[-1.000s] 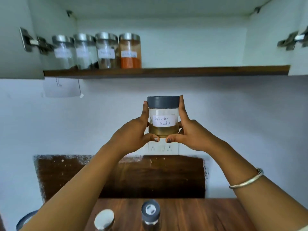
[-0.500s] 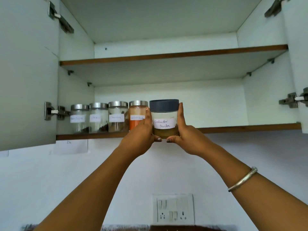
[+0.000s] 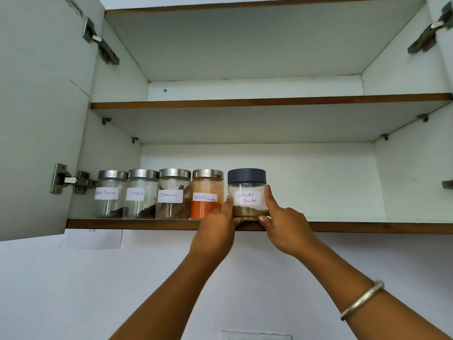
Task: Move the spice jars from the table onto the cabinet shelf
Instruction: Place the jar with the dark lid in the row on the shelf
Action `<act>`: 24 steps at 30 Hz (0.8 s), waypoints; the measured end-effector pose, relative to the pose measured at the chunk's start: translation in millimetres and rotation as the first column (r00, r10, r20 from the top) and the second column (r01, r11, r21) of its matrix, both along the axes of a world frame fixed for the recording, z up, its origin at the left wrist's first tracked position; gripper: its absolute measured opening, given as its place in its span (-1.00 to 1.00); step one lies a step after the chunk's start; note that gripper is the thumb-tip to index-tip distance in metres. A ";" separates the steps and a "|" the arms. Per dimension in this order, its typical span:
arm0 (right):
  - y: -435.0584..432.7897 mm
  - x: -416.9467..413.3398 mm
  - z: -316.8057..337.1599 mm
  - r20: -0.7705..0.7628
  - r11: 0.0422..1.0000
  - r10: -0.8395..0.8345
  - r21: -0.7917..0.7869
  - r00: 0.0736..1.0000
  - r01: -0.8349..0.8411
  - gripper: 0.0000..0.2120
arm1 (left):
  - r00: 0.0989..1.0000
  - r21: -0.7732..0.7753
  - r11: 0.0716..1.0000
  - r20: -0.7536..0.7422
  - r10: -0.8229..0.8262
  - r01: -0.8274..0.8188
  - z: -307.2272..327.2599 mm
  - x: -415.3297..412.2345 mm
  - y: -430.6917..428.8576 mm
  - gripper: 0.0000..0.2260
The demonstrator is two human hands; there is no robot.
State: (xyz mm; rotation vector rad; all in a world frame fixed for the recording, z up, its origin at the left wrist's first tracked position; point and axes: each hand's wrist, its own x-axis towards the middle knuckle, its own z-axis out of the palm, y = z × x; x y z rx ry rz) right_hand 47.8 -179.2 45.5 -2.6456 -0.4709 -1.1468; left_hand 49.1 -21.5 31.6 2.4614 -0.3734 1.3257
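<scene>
Both hands clamp the coriander jar [image 3: 247, 195], left hand [image 3: 215, 231] at its 9 o'clock, right hand [image 3: 284, 229] at 3, equally near. It stands upright, long axis vertical, at the shelf [image 3: 367, 227] front edge, red chilli jar [image 3: 207, 195] just beside at 9 o'clock.

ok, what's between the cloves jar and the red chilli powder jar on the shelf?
Only the cinnamon jar, standing upright on the lower shelf between the cloves jar and the red chilli powder jar. The head view shows it.
</scene>
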 end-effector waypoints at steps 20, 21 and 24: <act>34.6 14.1 -11.8 0.118 0.954 -0.285 0.135 0.951 0.269 -0.49 | 0.986 -0.125 0.992 0.164 0.020 0.001 -1.6 16.5 6.4 -0.77; 34.8 13.9 -10.8 0.110 0.953 -0.283 0.144 0.953 0.267 -0.49 | 0.986 -0.125 0.992 0.166 0.025 -0.004 -2.0 17.2 6.2 -0.76; 35.1 16.8 -10.1 0.101 0.950 -0.282 0.168 0.954 0.263 -0.47 | 0.985 -0.149 0.989 0.169 0.021 0.005 -4.4 17.5 5.3 -0.76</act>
